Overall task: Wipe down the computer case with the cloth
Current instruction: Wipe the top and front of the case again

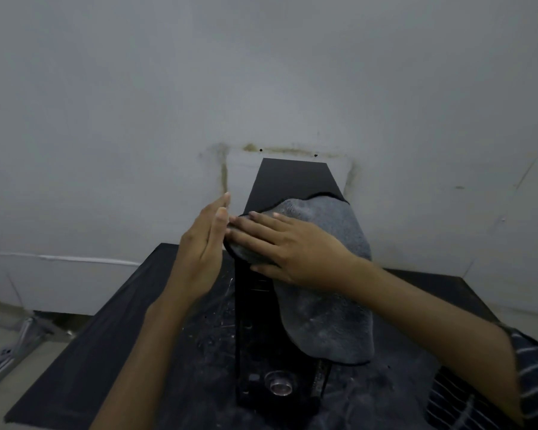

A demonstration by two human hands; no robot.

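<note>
The cloth (326, 274) is pressed flat on the case (292, 178) top by the right hand (280, 246), fingers straight; the left hand (199, 246) is held open beside. Wiping is underway; the bare far top is judged next.

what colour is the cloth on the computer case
Grey, with a dark edge; the cloth lies draped over the black computer case, seen in the head view.

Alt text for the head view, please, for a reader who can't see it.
A right hand presses a grey cloth flat on top of a black computer case standing on a dusty black table. The left hand is open beside the case's left edge, next to the cloth, with a grey wall behind.
</note>
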